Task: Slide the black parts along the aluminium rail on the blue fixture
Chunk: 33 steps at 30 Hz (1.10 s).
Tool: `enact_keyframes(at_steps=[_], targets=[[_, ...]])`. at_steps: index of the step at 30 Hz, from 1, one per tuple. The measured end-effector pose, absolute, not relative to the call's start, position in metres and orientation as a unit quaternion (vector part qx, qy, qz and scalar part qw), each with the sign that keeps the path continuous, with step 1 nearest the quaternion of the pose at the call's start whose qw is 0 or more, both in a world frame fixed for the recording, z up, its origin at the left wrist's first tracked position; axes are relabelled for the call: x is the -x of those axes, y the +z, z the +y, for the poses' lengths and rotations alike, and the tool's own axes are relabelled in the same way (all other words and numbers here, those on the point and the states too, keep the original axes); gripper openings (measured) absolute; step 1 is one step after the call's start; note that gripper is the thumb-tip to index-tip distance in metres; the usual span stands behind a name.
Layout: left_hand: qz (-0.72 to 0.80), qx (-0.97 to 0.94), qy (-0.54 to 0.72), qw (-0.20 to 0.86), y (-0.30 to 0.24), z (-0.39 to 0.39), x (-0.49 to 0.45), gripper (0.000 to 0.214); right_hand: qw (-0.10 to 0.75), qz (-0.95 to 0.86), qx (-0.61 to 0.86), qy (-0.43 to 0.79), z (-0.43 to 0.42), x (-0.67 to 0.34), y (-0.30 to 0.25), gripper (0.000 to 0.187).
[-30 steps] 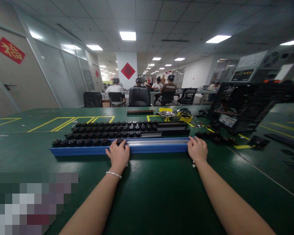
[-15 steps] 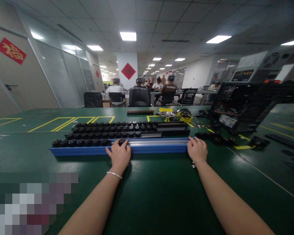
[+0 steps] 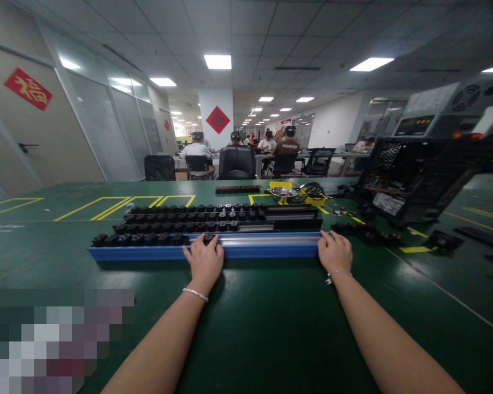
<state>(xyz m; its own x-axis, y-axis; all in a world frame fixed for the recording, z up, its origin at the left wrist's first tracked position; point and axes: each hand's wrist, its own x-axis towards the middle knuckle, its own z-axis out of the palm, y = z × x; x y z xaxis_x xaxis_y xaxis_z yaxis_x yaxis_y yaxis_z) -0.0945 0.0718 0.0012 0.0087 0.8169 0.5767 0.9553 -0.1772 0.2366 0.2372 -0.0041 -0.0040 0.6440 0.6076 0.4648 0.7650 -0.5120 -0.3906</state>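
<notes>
A long blue power track rail (image 3: 267, 250) lies across the green table, with a bright metal channel along its top. Several black socket modules (image 3: 137, 239) sit in a row in its left part. Near the rail's middle, my left hand (image 3: 205, 261) has its fingers bent around another black socket module (image 3: 209, 236), set apart from that row. The fingers partly cover this module and the channel below it. My right hand (image 3: 336, 253) grips the rail's right end, fingers over the top edge; its thumb side is partly hidden.
Behind the blue rail lie black rails (image 3: 298, 224) with more modules. Farther back are a short strip (image 3: 238, 189), a metal bowl (image 3: 282, 192) and a yellow container (image 3: 314, 198). An open computer case (image 3: 394, 180) stands at right, loose parts (image 3: 365, 232) near it. People sit beyond.
The whole view has shifted slightly, so everything appears a little farther right. Both hands keep their places on the blue rail, and the module under my left hand shows no clear movement along it.
</notes>
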Motion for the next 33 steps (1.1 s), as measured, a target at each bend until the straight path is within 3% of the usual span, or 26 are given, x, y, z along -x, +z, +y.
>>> enact_keyframes(at_steps=[33], targets=[[-0.606,0.744,-0.267,0.089,0.006,0.061,0.091,0.037,0.287,-0.391,0.862,-0.148,-0.004,-0.236,-0.005,0.047]])
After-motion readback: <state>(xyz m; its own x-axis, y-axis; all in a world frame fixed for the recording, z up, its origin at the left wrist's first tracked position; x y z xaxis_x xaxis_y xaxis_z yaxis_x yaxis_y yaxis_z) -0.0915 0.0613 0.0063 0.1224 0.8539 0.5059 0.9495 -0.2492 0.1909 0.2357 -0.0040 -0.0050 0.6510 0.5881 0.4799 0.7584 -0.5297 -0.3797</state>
